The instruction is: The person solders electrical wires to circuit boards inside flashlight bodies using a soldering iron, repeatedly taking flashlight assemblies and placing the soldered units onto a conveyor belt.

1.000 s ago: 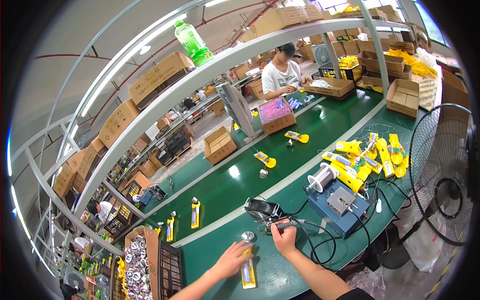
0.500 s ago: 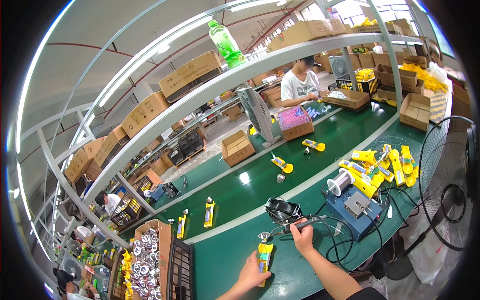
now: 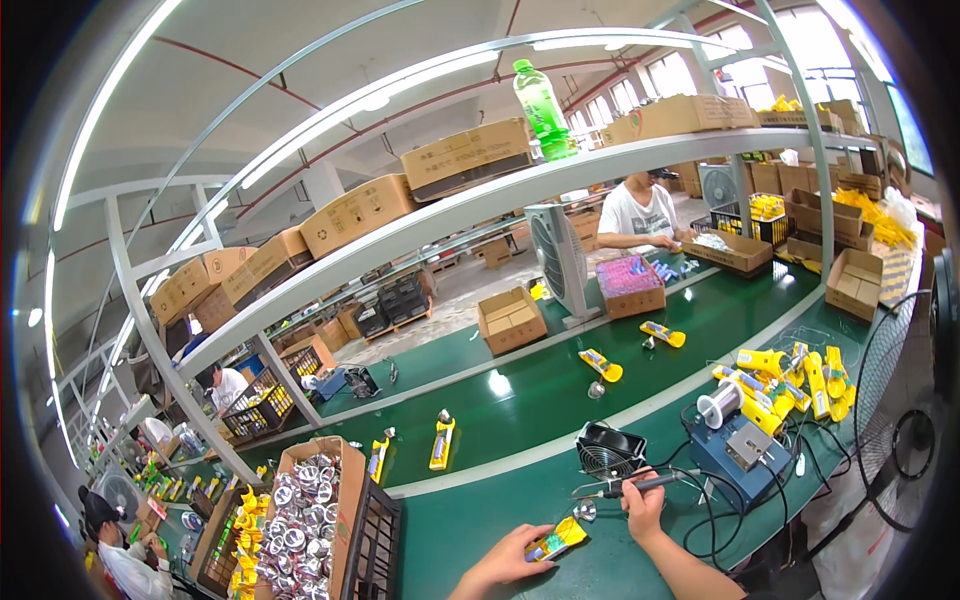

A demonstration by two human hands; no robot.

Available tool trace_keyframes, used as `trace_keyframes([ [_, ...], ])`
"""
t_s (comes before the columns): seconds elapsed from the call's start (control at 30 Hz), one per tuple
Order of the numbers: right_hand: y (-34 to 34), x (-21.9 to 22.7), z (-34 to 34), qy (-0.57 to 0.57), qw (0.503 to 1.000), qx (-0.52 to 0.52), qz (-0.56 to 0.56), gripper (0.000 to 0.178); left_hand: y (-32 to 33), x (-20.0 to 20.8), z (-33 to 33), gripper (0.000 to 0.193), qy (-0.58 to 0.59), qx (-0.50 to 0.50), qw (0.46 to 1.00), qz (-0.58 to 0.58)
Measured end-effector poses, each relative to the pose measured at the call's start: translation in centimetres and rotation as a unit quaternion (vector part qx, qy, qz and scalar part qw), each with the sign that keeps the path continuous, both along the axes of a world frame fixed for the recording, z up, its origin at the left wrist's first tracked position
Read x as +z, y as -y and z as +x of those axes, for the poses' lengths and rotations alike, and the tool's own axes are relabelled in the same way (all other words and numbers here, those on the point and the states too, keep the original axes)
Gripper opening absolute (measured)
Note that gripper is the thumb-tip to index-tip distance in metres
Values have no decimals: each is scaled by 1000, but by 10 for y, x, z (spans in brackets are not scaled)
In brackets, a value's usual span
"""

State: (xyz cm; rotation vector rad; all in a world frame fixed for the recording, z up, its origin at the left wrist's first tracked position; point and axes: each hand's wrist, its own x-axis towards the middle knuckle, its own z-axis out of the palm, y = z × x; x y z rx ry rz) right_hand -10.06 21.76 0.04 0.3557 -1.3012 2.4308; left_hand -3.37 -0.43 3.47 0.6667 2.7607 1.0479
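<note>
My left hand is closed on the rear of a yellow flashlight shell lying on the green bench, with a green and blue part showing inside it. A small silver reflector cup sits at the shell's front end. My right hand grips a soldering iron like a pen. Its tip points left, just above the reflector cup; whether it touches anything is too small to tell. Behind the iron stands a small black fan.
To the right are a blue soldering station, a solder wire spool, tangled black cables and piled yellow shells. A green conveyor carries more shells. A carton of reflectors stands left. A person works across the belt.
The view has swung, shifting the scene. My left hand has turned the flashlight shell from upright in the view to slanting rightward. The soldering iron stays in my right hand near the reflector cup.
</note>
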Motion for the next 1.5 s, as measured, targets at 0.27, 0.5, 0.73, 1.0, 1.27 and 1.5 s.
trace_keyframes([
  [0.27,4,6,8,23,999,6,26,15,8,-11,11,43,-45,-47,996,56],
  [0.5,1,2,17,15,998,5,60,17,11,-35,20,18,-131,-41,979,153],
  [0.73,11,7,9,-7,999,9,39,14,16,-57,6,17,-164,-3,961,223],
  [1.0,0,22,17,-63,985,92,128,17,14,-49,16,11,-75,19,964,256],
  [1.27,-6,16,23,-45,986,100,129,13,7,-44,33,7,-142,89,960,224],
  [1.5,-5,14,20,-64,985,75,143,12,-2,-46,35,11,-178,128,958,186],
])
